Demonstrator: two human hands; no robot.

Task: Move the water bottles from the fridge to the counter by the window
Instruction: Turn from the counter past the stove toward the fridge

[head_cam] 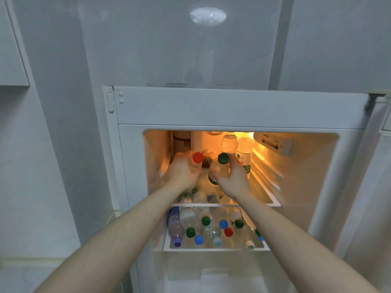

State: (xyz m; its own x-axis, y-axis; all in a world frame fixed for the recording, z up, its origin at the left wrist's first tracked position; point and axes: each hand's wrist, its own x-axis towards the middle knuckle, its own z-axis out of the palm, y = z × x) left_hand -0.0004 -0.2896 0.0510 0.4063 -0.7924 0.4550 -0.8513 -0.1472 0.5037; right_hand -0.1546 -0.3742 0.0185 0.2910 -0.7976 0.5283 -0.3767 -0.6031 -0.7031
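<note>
Both my arms reach into the open fridge [232,108]. My left hand [183,171] is closed around a clear bottle with a red cap [197,157], most of its body hidden by my fingers. My right hand [229,176] grips a clear bottle with a green cap [223,158] and a green label. Both bottles are above the upper shelf [264,197]. Two more upright bottles [243,153] stand at the back right of that shelf. On the lower shelf [211,248] lie several bottles [190,225] with green, blue, red and white caps.
A white column and a brown container [182,142] stand at the back left of the upper shelf. A control panel [275,144] hangs at the top right inside. The fridge door's edge [380,115] is at the far right. A grey wall and cabinet [12,49] lie to the left.
</note>
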